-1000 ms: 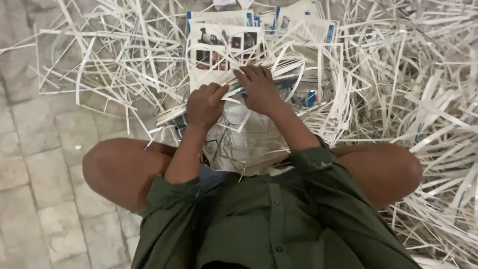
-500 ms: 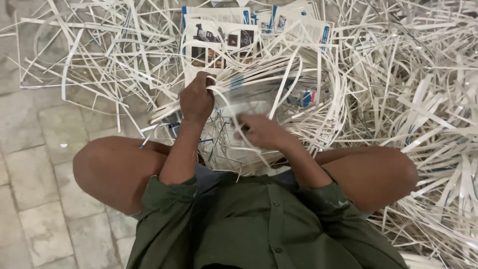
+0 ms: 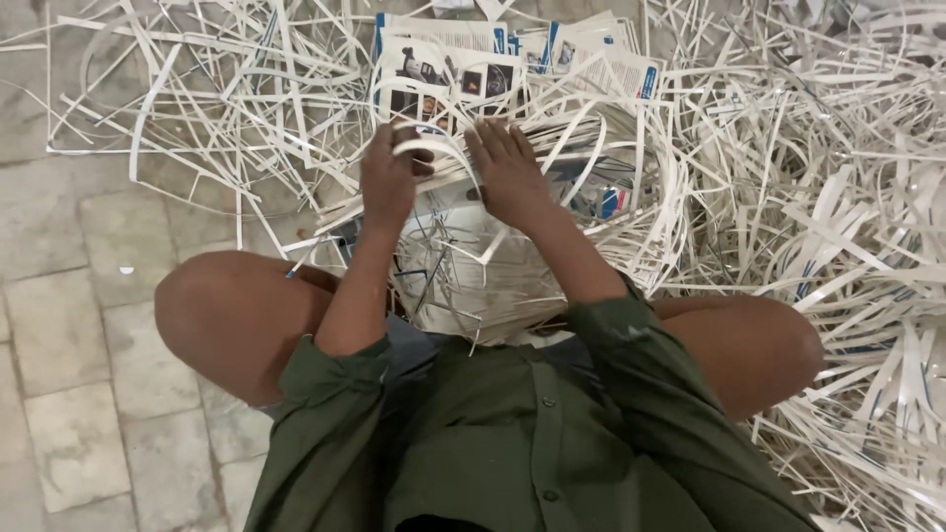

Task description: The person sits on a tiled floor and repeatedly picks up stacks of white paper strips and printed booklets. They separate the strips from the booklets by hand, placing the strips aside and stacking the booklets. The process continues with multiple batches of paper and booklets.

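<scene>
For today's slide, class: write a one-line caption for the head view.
Seated on a tiled floor, a person's left hand grips a paper strip while the right hand presses printed sheets.

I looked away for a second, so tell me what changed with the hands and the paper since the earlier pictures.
The right hand, which had dropped toward the lap half a second ago, has moved back up onto the stack of printed sheets. The left hand stayed near the same spot and now grips a curled paper strip. The heap of strips, the tiled floor and the squat look unchanged.
</scene>
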